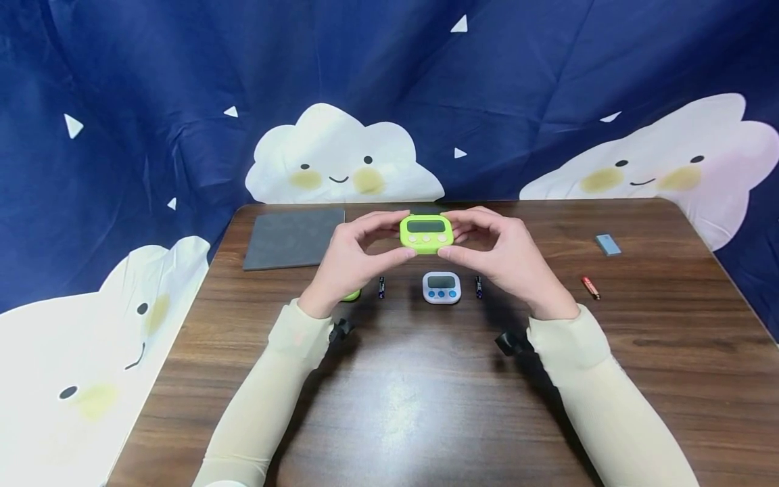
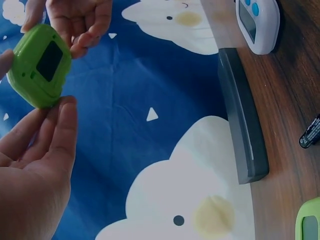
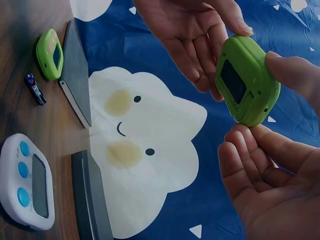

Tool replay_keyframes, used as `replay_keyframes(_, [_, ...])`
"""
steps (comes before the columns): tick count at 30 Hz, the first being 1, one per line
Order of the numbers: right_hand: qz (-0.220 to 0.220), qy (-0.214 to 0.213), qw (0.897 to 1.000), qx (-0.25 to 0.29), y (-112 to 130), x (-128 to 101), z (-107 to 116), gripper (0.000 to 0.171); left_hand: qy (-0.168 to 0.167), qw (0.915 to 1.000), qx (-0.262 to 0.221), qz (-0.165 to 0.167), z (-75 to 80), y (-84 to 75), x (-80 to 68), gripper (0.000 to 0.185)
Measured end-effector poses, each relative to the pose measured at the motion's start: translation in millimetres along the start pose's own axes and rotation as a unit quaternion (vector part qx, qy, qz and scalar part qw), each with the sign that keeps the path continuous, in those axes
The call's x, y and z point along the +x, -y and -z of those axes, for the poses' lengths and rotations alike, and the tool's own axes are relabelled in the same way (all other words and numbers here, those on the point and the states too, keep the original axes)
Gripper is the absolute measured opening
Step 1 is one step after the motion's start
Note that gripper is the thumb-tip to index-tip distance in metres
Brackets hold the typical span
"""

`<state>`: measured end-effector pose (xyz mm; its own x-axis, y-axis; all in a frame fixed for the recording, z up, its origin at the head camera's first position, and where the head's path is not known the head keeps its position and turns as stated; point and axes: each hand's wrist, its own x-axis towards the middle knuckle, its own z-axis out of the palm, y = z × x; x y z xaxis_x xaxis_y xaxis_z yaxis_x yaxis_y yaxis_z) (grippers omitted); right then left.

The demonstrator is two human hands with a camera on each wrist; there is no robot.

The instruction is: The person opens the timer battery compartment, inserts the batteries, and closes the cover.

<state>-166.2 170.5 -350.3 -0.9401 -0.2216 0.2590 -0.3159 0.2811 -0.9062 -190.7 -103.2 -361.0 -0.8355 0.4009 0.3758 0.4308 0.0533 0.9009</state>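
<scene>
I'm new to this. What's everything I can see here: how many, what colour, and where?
Wood-grain table: one, brown, beneath everything
Cloud-printed cloth backdrop: one, blue and white, behind
Rounded plastic timer with pale buttons: one, green, held in mid-air
Second rounded timer: one, green, table's left side
Blue-buttoned plastic timer: one, white, mid-table
Small cylindrical batteries: two, dark, flanking the white timer
Another cylindrical battery: one, red, right side
Small flat rectangle: one, pale blue, back right
Flat rectangular slab: one, dark grey, back left
Long bar: one, dark grey, back edge
Long sleeves: two, cream, on the arms
Left hand: one, bare, pinching the held timer's left
Right hand: one, bare, pinching its right
</scene>
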Motion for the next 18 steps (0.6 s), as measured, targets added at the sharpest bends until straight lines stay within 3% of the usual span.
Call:
replay_keyframes(5, [0.004, -0.008, 1.0, 0.002, -1.1, 0.4, -3.6, 0.044, -0.007, 0.9998, 0.012, 0.011, 0.4, 1.3, -0.1, 0.054])
replay_keyframes(13, [0.065, -0.046, 0.997, 0.022, -0.7, -1.9, -7.9, 0.035, -0.034, 0.9949, -0.02, 0.092, 0.1, 2.1, 1.2, 0.042])
replay_keyframes(18, [0.084, -0.052, 0.995, 0.021, -1.2, -2.2, -10.6, 0.033, -0.034, 0.9932, -0.028, 0.108, 0.6, 1.0, 1.4, 0.036])
